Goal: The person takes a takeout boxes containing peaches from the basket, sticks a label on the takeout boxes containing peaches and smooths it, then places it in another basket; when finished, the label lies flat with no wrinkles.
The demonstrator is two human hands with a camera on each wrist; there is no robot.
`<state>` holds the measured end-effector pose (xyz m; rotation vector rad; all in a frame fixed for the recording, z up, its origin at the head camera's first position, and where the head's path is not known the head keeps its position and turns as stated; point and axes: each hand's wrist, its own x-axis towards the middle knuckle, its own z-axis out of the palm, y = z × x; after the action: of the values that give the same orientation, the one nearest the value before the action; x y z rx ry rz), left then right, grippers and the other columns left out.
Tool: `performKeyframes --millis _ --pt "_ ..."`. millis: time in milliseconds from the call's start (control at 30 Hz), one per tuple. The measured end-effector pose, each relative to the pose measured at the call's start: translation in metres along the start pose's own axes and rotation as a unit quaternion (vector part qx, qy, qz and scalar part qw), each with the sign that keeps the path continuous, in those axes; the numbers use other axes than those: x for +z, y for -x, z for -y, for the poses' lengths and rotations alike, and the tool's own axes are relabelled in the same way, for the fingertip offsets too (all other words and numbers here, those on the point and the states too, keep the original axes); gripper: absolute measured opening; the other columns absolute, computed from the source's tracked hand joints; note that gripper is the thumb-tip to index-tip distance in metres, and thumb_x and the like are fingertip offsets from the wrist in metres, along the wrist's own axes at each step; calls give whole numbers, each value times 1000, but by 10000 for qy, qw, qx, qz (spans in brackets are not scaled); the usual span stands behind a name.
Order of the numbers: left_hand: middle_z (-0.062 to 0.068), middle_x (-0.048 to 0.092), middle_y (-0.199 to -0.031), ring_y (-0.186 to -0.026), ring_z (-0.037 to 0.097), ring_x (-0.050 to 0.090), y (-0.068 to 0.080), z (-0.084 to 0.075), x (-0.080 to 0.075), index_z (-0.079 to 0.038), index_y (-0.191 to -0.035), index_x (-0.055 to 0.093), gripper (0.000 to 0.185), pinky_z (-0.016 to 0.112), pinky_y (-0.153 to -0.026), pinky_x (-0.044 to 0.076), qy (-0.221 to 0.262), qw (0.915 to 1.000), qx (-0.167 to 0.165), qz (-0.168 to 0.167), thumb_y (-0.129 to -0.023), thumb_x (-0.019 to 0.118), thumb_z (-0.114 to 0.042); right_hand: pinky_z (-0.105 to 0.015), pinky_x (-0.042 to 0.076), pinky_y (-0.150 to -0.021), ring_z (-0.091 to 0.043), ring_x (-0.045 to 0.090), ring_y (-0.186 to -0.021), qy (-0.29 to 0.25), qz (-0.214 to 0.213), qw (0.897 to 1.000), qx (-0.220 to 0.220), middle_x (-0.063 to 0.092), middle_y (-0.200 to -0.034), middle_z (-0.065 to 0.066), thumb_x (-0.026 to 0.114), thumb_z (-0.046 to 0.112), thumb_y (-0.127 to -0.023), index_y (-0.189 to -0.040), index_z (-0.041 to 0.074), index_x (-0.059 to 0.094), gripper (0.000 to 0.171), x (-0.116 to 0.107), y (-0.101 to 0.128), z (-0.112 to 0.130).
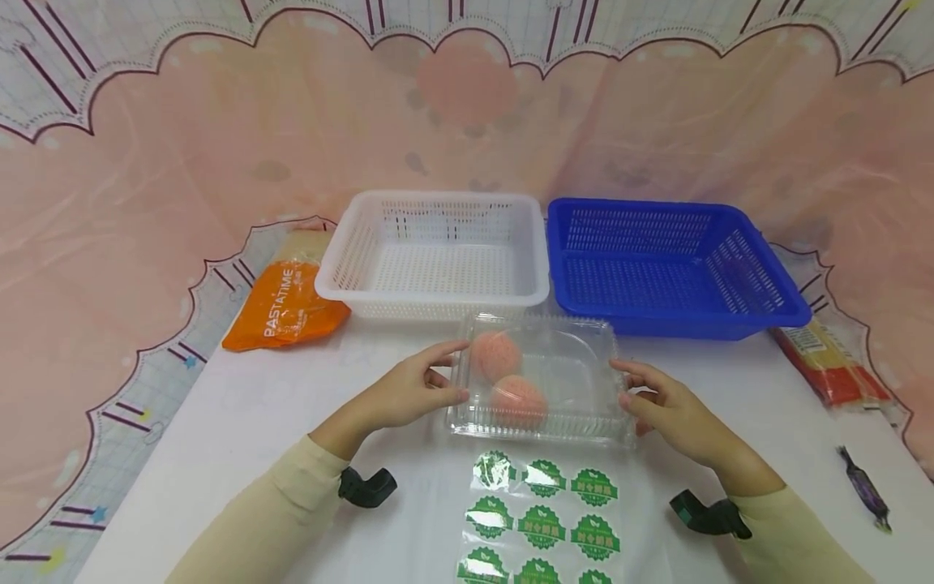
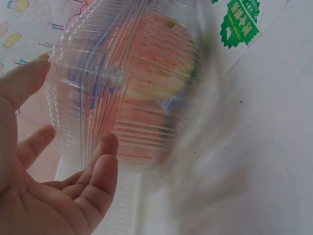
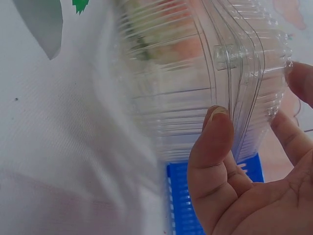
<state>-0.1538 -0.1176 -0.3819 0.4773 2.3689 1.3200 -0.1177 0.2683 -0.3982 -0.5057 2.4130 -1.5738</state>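
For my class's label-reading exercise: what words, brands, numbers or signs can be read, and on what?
"PASTATIME": orange bag; smaller print beneath is unreadable.
"时令": green stickers; their other characters are unclear.
Red-and-yellow packet: label too small to read.
Purple wrapper: nothing legible.

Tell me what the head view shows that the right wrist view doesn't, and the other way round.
Only the head view shows the white basket, orange PASTATIME bag, left grip and purple-wrapped item.

Only the right wrist view shows the palm of the right grip.

Both show the right grip at the clear container, the blue basket and green stickers, though just a tip in the wrist view.
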Motion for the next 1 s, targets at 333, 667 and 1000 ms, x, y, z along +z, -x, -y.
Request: performKeyframes --millis 333,667,1000 --pt "19 48 -145 -106 20 64 -3 2 -1 -22 -155 38 73 38 -84 53 179 9998 3 4 -91 73 -32 -33 57 -70 -17 62 -96 13 -38 10000 67 46 -128 -29 53 10 -104 -149 -5 38 50 -1 -4 -1" --pt "18 47 -146 -105 19 64 -6 3 -1 -24 -155 38 73 39 -85 53 263 9997 -11 4 -92 73 -30 -31 55 -69 -15 62 -91 -86 -82 9999 -11 47 -124 -27 53 7 -104 -148 -6 39 48 -2 -7 -1" --pt "21 46 -146 -105 21 64 -7 3 0 -22 -155 38 72 41 -86 53 283 9996 3 -3 -93 72 -32 -30 55 -71 -13 61 -93 12 -103 9999 30 47 -127 -27 53 9 -104 -149 -5 39 48 -5 -11 -3"
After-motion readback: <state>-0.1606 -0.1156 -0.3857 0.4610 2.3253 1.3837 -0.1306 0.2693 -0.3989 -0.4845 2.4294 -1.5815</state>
